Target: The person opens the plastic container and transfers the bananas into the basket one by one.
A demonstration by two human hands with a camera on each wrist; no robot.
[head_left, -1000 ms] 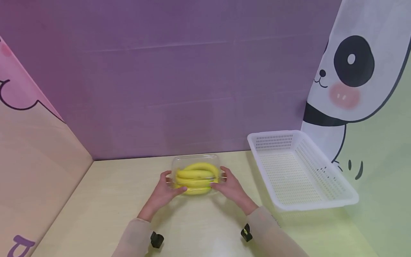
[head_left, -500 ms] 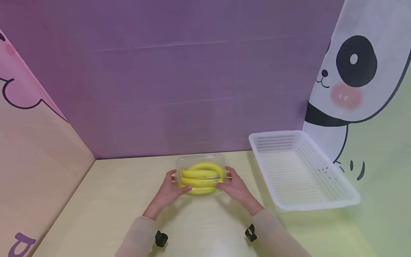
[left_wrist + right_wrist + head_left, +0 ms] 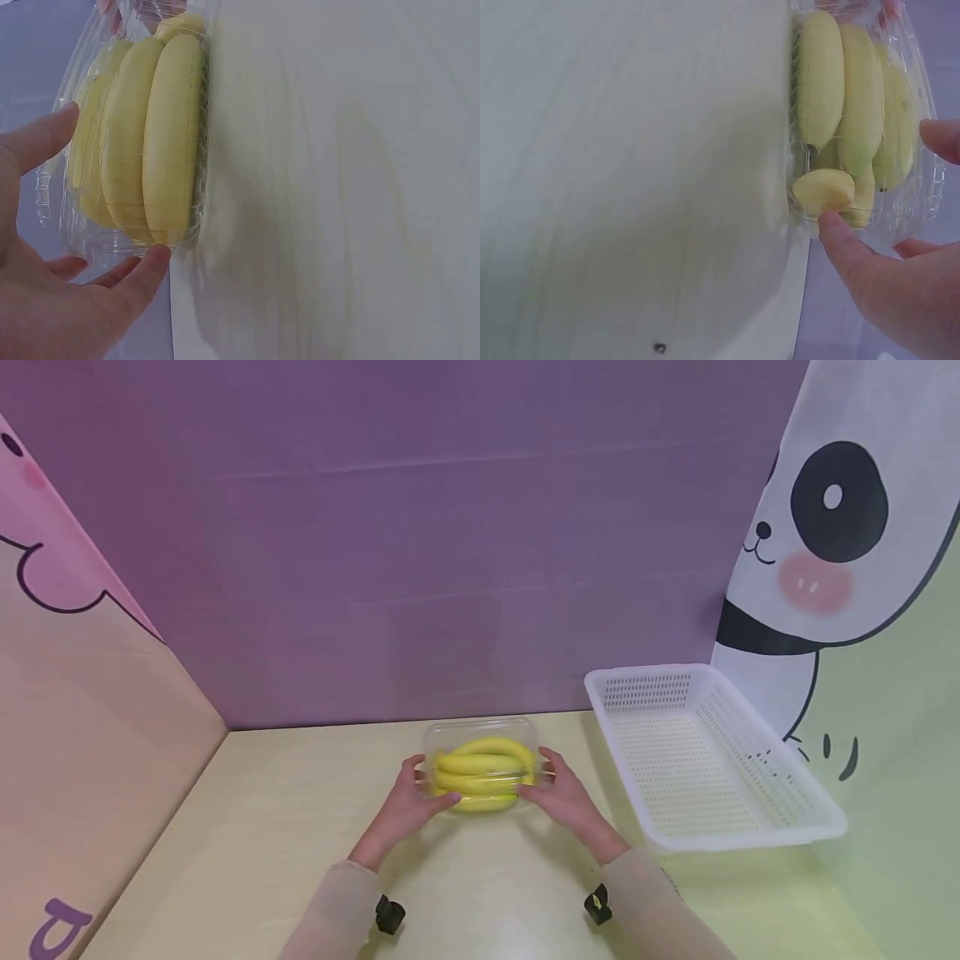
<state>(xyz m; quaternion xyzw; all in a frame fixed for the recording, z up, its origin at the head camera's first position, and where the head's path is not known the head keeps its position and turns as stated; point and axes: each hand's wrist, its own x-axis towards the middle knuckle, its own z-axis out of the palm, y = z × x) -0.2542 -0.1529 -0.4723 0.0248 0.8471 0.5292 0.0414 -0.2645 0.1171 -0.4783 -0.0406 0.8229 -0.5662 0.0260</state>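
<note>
A clear plastic clamshell box [image 3: 482, 727] stands near the back of the table, with several yellow bananas [image 3: 480, 765] showing through its walls. My left hand [image 3: 407, 807] grips its left end, the thumb along the front and the fingers round the side. At the opposite end, my right hand [image 3: 566, 799] holds it the same way. In the left wrist view, fingertips [image 3: 156, 259] press against the box's end below the bananas [image 3: 131, 135]. The right wrist view shows the thumb and fingers of the right hand [image 3: 907, 289] at the box beside a banana tip [image 3: 823, 189].
A white perforated plastic basket [image 3: 652, 810] stands to the right of the box, by the side wall with a panda print [image 3: 817, 543]. A purple backdrop [image 3: 465, 568] rises behind the pale wooden table [image 3: 285, 835]. A peach-coloured side wall [image 3: 82, 718] bounds the left.
Both hands have shifted the box of bananas a little to the right, nearer the basket. The head view has also turned slightly. The grip looks the same.
</note>
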